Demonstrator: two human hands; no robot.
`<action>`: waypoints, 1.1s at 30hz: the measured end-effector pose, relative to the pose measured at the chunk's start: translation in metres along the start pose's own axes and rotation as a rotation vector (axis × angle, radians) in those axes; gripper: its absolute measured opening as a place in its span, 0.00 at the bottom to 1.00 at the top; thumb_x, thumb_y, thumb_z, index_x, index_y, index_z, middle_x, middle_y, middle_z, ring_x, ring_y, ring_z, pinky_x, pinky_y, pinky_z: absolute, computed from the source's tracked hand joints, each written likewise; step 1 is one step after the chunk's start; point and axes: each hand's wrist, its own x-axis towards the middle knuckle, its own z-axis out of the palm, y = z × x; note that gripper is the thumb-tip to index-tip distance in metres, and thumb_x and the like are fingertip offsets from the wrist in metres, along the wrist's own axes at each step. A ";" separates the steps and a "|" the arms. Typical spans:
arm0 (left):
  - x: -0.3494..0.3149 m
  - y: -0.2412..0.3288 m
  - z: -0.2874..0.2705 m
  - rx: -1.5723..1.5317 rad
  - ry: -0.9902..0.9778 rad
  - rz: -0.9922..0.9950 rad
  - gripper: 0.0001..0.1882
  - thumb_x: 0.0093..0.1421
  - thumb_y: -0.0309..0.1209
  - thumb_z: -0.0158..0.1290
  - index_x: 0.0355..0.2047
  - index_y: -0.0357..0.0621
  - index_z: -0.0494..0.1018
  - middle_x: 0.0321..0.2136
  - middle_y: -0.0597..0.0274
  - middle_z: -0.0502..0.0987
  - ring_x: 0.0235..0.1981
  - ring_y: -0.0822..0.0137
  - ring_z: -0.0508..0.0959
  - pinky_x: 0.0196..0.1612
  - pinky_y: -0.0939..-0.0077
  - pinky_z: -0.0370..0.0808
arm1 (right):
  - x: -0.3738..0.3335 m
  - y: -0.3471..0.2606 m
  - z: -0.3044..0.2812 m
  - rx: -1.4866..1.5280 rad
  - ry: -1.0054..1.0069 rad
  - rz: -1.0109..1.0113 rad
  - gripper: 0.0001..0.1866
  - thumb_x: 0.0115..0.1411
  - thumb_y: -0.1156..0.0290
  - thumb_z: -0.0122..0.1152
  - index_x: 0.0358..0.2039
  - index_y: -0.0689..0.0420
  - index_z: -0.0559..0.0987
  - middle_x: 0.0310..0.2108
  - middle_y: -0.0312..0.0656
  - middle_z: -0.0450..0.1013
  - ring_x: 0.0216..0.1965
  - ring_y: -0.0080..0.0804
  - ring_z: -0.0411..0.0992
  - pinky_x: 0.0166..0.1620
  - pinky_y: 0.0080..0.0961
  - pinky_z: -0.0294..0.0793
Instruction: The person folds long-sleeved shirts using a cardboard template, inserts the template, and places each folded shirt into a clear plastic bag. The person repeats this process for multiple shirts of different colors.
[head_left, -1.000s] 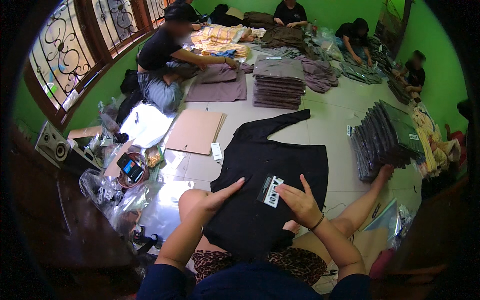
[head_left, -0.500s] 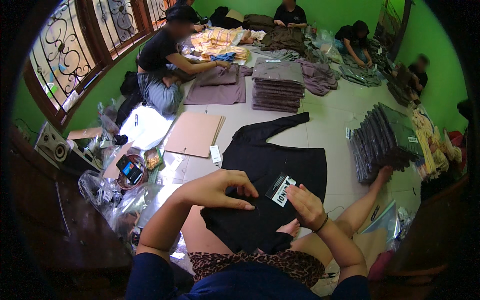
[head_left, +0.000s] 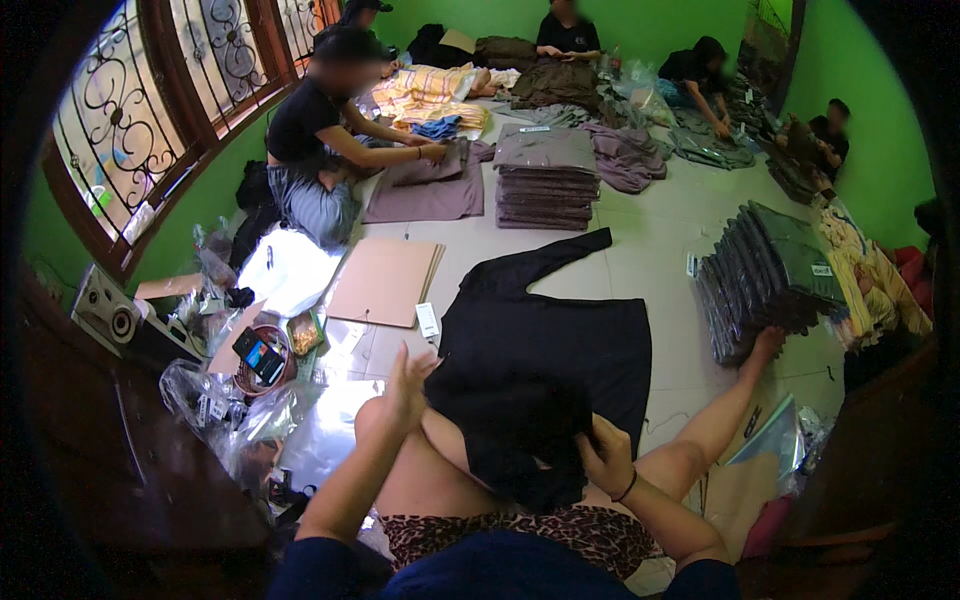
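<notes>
A black long-sleeved top [head_left: 560, 320] lies spread on the floor before me, one sleeve stretched toward the far side. Its near part reaches over my lap, and a fold of it is lifted. My right hand [head_left: 608, 458] pinches the cloth at the right edge of that fold. My left hand [head_left: 405, 388] is raised beside the top's left edge, fingers stretched up and apart, holding nothing. A white hang tag [head_left: 428, 320] lies just beyond the left fingertips. Whatever lies beneath the lifted cloth is hidden.
Brown cardboard sheets [head_left: 385, 282] lie left of the top. Bagged garment stacks stand ahead [head_left: 545, 178] and at right [head_left: 765, 280]. A basket [head_left: 265, 358] holding a phone is at left, near plastic bags [head_left: 250, 430]. Several people sit around, one folding mauve cloth [head_left: 430, 190].
The black-and-white label card on the top has gone from sight. My left hand has moved left off the cloth and opened; my right hand has lowered and gripped the cloth.
</notes>
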 end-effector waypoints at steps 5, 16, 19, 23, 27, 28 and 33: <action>-0.044 -0.055 0.032 0.297 -0.388 0.050 0.37 0.54 0.48 0.52 0.58 0.42 0.51 0.53 0.57 0.60 0.55 0.62 0.59 0.58 0.67 0.55 | 0.004 -0.005 0.034 0.429 0.117 0.392 0.30 0.59 0.70 0.50 0.59 0.59 0.51 0.43 0.51 0.70 0.44 0.31 0.69 0.49 0.26 0.66; -0.077 -0.043 -0.015 0.902 0.071 0.517 0.25 0.57 0.38 0.50 0.49 0.35 0.59 0.44 0.52 0.67 0.46 0.60 0.68 0.51 0.71 0.64 | 0.004 -0.022 0.114 0.583 -0.203 0.411 0.26 0.53 0.68 0.60 0.52 0.57 0.67 0.50 0.45 0.66 0.51 0.31 0.64 0.54 0.26 0.60; -0.073 -0.049 -0.073 0.963 0.335 0.739 0.18 0.61 0.38 0.44 0.42 0.33 0.66 0.39 0.52 0.68 0.41 0.60 0.70 0.48 0.70 0.64 | -0.011 -0.023 0.155 0.403 -0.182 0.268 0.24 0.51 0.68 0.62 0.50 0.54 0.70 0.51 0.44 0.67 0.50 0.32 0.66 0.55 0.27 0.59; -0.037 -0.052 -0.171 0.556 0.918 0.638 0.14 0.61 0.36 0.43 0.34 0.35 0.70 0.31 0.58 0.70 0.33 0.67 0.70 0.38 0.74 0.67 | -0.011 -0.024 0.191 0.671 -0.507 0.496 0.26 0.53 0.63 0.61 0.52 0.55 0.68 0.52 0.44 0.65 0.53 0.33 0.63 0.56 0.28 0.58; -0.014 -0.073 -0.249 0.977 1.128 0.484 0.11 0.56 0.35 0.50 0.27 0.38 0.70 0.29 0.55 0.71 0.26 0.60 0.71 0.31 0.69 0.67 | -0.006 -0.024 0.195 0.525 -0.542 0.500 0.25 0.53 0.66 0.61 0.52 0.56 0.68 0.50 0.45 0.67 0.52 0.29 0.64 0.55 0.24 0.60; -0.008 -0.078 -0.262 1.202 1.125 0.400 0.12 0.52 0.38 0.53 0.25 0.41 0.69 0.29 0.55 0.71 0.29 0.56 0.70 0.33 0.63 0.65 | -0.005 -0.024 0.194 0.452 -0.562 0.513 0.25 0.53 0.68 0.61 0.52 0.58 0.68 0.49 0.44 0.68 0.51 0.28 0.64 0.54 0.23 0.60; 0.004 -0.110 -0.281 1.632 1.179 0.400 0.12 0.51 0.42 0.53 0.25 0.48 0.71 0.29 0.61 0.69 0.35 0.57 0.68 0.38 0.62 0.62 | -0.006 -0.022 0.195 0.472 -0.535 0.501 0.25 0.54 0.62 0.59 0.53 0.49 0.68 0.48 0.48 0.68 0.50 0.35 0.66 0.53 0.28 0.63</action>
